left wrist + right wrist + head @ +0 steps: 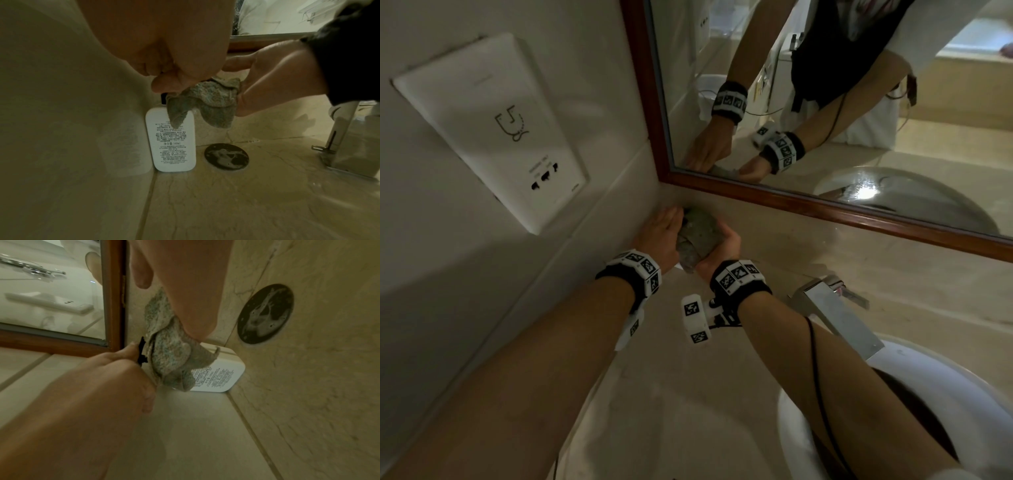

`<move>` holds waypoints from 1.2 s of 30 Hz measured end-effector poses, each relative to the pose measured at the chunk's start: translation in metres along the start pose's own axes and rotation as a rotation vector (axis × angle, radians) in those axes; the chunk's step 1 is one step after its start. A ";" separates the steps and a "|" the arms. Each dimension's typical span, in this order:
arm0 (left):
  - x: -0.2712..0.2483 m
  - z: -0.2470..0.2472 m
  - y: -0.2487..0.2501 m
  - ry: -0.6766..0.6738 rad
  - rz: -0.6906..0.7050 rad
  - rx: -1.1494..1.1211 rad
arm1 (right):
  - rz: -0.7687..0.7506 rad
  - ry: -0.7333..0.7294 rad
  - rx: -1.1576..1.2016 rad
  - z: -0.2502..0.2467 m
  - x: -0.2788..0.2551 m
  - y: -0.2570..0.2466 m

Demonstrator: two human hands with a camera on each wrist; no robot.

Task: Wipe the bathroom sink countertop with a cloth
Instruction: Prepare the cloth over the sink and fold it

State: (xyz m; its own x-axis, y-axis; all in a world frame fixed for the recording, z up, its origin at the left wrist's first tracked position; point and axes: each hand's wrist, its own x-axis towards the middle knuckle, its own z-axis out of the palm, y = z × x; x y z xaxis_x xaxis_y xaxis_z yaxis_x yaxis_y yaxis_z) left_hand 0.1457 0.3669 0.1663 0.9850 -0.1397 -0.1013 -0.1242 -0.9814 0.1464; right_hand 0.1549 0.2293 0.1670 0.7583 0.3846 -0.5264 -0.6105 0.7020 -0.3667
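A bunched grey-green cloth hangs in the back left corner, above the beige marble countertop. My right hand grips it from the right, fingers curled round the bundle. Its loose ends droop over a white pump bottle standing against the side wall. My left hand is at the bottle's black pump top, with fingers closed on it. In the right wrist view the cloth covers the bottle's upper part.
A round dark metal disc is set in the countertop beside the bottle. The chrome faucet and white basin are to the right. A wood-framed mirror lines the back wall, and a socket panel is on the left wall.
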 end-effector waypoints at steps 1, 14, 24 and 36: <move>0.001 0.000 0.000 0.002 -0.002 -0.002 | -0.002 0.008 0.001 0.000 0.000 0.000; 0.004 0.007 -0.002 0.015 -0.028 -0.077 | -0.022 0.041 0.004 -0.003 0.004 0.000; 0.002 -0.008 0.003 -0.103 -0.081 -0.155 | -0.029 -0.041 0.045 -0.012 -0.012 0.001; -0.003 -0.058 0.044 -0.069 -0.019 -0.495 | -0.137 -0.026 -0.136 -0.035 -0.068 -0.032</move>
State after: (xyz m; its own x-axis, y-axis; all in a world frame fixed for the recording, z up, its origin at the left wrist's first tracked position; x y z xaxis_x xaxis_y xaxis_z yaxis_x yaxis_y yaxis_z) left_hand 0.1443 0.3314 0.2298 0.9742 -0.1472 -0.1709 -0.0180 -0.8059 0.5918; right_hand 0.1150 0.1594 0.1881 0.8410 0.3075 -0.4452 -0.5252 0.6618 -0.5350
